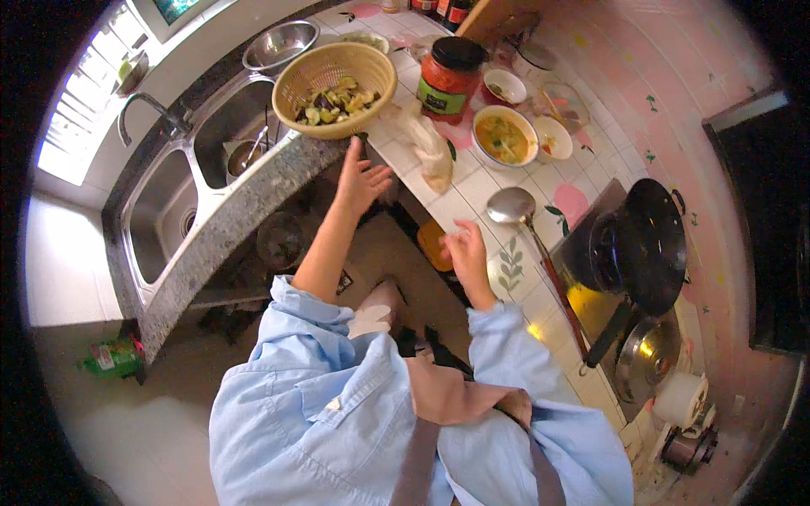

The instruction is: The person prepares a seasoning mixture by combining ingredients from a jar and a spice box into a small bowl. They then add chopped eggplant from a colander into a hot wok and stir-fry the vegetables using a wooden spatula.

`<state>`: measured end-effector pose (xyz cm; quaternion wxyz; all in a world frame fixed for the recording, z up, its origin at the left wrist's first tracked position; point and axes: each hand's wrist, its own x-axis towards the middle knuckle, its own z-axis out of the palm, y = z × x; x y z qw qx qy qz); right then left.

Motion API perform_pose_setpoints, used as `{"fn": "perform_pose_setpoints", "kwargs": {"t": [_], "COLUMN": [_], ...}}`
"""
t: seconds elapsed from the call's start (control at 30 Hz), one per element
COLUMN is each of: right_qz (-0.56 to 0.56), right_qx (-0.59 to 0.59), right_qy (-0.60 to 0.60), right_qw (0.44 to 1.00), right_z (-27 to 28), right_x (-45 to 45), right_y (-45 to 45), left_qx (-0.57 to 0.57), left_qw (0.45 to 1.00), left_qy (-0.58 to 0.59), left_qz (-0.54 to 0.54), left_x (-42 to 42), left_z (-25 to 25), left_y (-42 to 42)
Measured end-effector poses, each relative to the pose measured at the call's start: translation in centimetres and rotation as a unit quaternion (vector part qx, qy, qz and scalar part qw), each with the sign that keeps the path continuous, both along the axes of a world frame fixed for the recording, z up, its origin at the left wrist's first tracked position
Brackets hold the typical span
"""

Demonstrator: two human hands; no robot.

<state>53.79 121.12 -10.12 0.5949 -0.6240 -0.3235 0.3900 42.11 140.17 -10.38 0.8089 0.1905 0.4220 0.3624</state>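
My left hand (362,180) is held out with its fingers apart, just below a yellow plastic colander (335,129) that holds cut eggplant pieces (338,101). Nothing is in that hand. My right hand (465,253) hangs over the edge of the tiled counter, empty, its fingers loosely bent. Right of it a metal ladle (511,205) with a long wooden handle lies on the tiles. A crumpled pale cloth (432,148) lies between the colander and a white bowl of soup (504,136). Behind the cloth stands a large jar with red contents (449,79) and a black lid.
On the left is a double steel sink (166,215) with a faucet (152,104) and a steel bowl (281,45) behind. A black wok (655,246) and a metal lid (648,354) are at right. Small bowls (552,138) stand near the soup. A green bottle (114,357) is low at left.
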Motion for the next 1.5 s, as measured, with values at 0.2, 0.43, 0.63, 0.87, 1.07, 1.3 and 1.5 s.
{"fn": "perform_pose_setpoints", "kwargs": {"t": [0.2,0.43,0.63,0.87,1.07,1.3,1.5], "right_qz": [-0.151,-0.399,-0.223,-0.122,-0.234,-0.294,-0.352], "right_qx": [-0.002,-0.406,-0.621,-0.504,-0.295,-0.043,0.052], "right_qy": [-0.156,-0.43,-0.506,-0.526,-0.346,0.072,0.161], "right_qw": [0.976,0.701,0.556,0.675,0.859,0.952,0.921], "right_z": [-2.6,-9.0,-10.0,-9.6,-2.8,6.9,9.3], "right_x": [2.0,12.1,15.4,13.8,-1.4,-6.8,-1.4], "right_y": [7.5,-9.4,-18.0,-21.1,-19.2,-26.5,-33.9], "left_qx": [-0.011,0.029,0.025,0.022,0.099,0.178,0.287], "left_qw": [0.999,0.998,0.996,0.997,0.984,0.968,0.892], "left_qy": [-0.046,-0.033,-0.086,-0.08,-0.144,-0.086,-0.03], "left_qz": [-0.016,0.041,0.022,0.004,-0.024,-0.153,-0.348], "left_x": [-4.1,-6.0,-7.2,-7.0,-6.0,2.9,17.7], "left_z": [-1.8,-1.2,3.8,7.6,9.1,13.6,14.5], "left_y": [10.8,7.9,3.0,-0.6,-3.2,-11.5,-18.0]}}
